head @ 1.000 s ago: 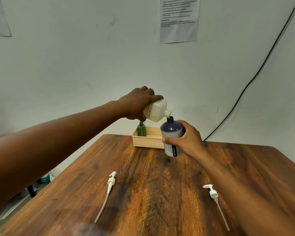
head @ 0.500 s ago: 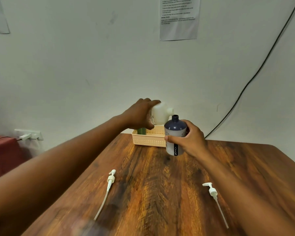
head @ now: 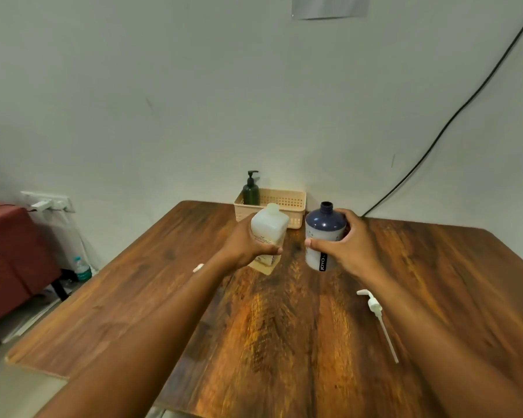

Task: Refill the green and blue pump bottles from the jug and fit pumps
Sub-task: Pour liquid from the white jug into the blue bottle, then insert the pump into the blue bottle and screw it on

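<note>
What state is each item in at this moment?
Jug: upright, uncapped, gripped by left hand.
Blue bottle: upright, neck open, no pump, gripped by right hand.
Green bottle: upright in basket, black pump fitted.
Right pump: loose, flat on table.
Left pump: mostly hidden behind left forearm.

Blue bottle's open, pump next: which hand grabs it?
Probably the left hand, once it sets down the jug. The right hand steadies the blue bottle, though the white pump lies on its side.
</note>
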